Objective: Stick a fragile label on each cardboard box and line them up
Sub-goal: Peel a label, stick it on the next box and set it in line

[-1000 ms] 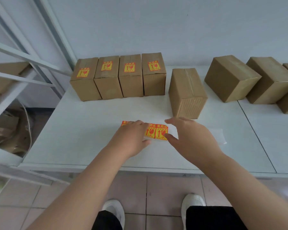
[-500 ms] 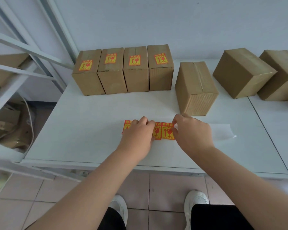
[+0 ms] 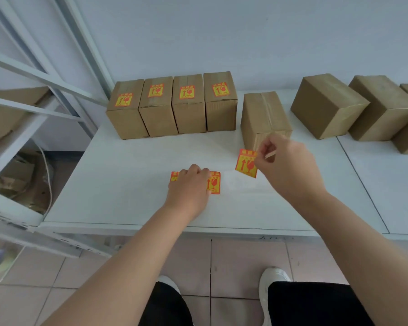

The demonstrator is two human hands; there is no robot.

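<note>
Pinching a label (image 3: 246, 163) in my right hand (image 3: 289, 164), lifted beside the bare box (image 3: 264, 118); left hand (image 3: 190, 187) fingers pressed together on the strip (image 3: 214, 182).

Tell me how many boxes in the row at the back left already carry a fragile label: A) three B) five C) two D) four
D: four boxes stand side by side, each with a label on top; the next box is bare.
</note>
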